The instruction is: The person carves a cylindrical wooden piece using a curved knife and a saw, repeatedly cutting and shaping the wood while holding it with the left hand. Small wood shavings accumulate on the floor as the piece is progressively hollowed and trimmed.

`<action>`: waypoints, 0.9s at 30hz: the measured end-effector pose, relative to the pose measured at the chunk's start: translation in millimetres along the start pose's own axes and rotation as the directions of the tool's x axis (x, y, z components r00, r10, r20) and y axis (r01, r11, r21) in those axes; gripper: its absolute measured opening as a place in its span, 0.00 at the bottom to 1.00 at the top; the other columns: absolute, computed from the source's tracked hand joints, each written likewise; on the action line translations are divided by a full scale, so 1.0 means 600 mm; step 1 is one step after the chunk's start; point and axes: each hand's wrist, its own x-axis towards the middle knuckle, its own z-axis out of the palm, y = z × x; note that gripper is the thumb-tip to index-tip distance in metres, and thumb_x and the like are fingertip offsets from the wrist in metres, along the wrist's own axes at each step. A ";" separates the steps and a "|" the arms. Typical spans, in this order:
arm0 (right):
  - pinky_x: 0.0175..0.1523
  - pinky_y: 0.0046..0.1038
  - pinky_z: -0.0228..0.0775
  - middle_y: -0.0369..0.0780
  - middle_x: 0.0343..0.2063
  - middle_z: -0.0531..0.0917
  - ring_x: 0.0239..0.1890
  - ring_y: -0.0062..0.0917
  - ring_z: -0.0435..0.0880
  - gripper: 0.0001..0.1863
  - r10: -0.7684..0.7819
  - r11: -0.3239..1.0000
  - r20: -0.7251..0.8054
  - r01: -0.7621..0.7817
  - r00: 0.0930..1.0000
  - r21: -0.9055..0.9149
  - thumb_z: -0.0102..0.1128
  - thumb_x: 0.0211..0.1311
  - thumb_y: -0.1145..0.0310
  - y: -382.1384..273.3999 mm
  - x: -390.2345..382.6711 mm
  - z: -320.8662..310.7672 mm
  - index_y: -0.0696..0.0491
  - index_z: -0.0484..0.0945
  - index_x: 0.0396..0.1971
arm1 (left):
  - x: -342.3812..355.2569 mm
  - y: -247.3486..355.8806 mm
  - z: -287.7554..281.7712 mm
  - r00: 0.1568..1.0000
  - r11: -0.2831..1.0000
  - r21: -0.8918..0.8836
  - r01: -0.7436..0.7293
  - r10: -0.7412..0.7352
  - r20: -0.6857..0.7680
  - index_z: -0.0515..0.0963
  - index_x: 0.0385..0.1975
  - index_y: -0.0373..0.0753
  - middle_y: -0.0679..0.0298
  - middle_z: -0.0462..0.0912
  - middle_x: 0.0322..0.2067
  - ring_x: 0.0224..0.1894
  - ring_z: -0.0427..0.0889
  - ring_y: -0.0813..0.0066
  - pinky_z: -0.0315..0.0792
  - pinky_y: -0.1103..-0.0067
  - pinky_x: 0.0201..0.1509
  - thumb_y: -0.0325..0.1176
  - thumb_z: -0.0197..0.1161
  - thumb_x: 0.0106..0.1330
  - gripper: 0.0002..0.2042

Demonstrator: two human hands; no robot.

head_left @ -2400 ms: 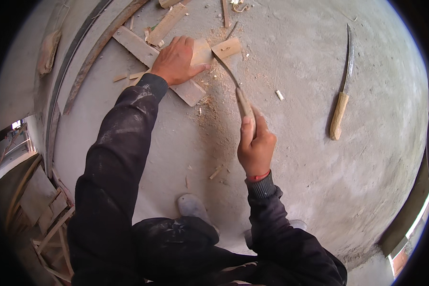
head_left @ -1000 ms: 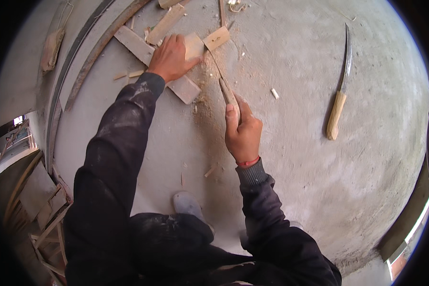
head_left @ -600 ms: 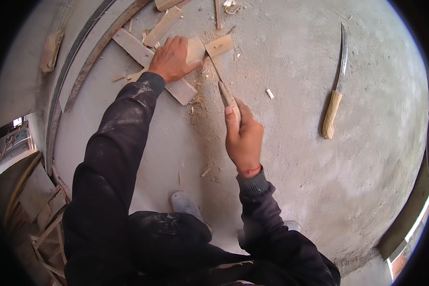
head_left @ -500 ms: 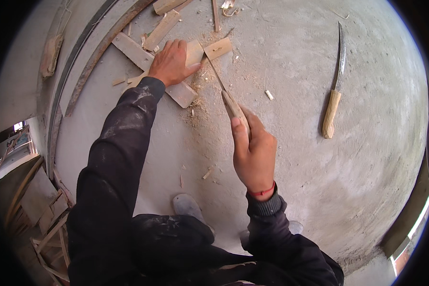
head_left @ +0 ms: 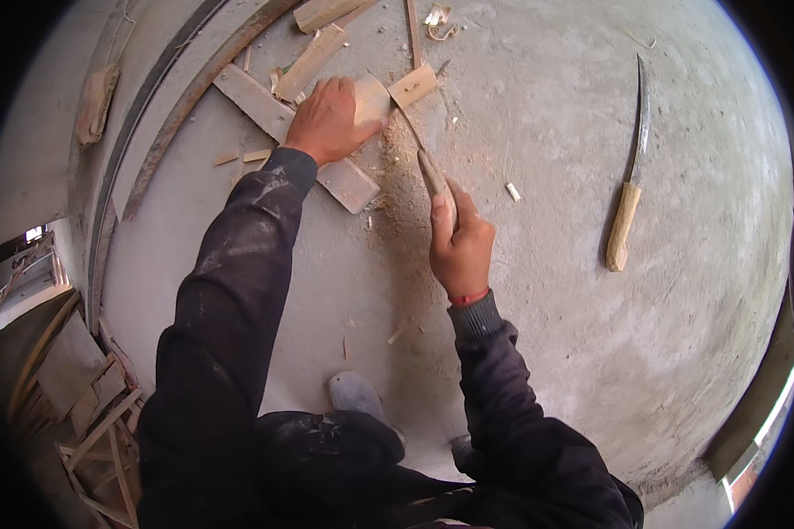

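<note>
My left hand (head_left: 331,119) is closed over a pale wooden block (head_left: 372,99), pressing it down on a flat board (head_left: 350,187) that lies slantwise on the floor. In my right hand (head_left: 463,247) is the wooden handle of a handsaw (head_left: 436,181). Its thin blade runs away from me through a cut across the block, and the tip shows beyond the far side. Right of the blade sticks out the block's end piece (head_left: 413,85), which has a small dark mark; I cannot tell how deep the cut is. Sawdust lies below the cut.
A second saw (head_left: 625,216), curved with a wooden handle, lies on the concrete floor (head_left: 556,353) at the right. Wood offcuts (head_left: 310,62) lie beyond my left hand. Long curved strips (head_left: 172,119) border the left, with scrap wood (head_left: 106,441) at lower left.
My right hand has pushed the saw forward, away from me, so its handle is closer to the block. My left hand still holds the block. The whole view has shifted slightly.
</note>
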 end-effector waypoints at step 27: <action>0.35 0.48 0.77 0.56 0.24 0.84 0.28 0.53 0.87 0.23 -0.121 0.993 0.114 0.120 0.986 0.019 0.59 0.78 0.57 -0.001 0.058 0.039 0.56 0.80 0.62 | -0.011 -0.002 -0.021 0.999 0.999 -0.022 0.037 -0.037 0.015 0.75 0.49 0.29 0.43 0.79 0.49 0.56 0.78 0.45 0.75 0.59 0.61 0.56 0.74 0.64 0.32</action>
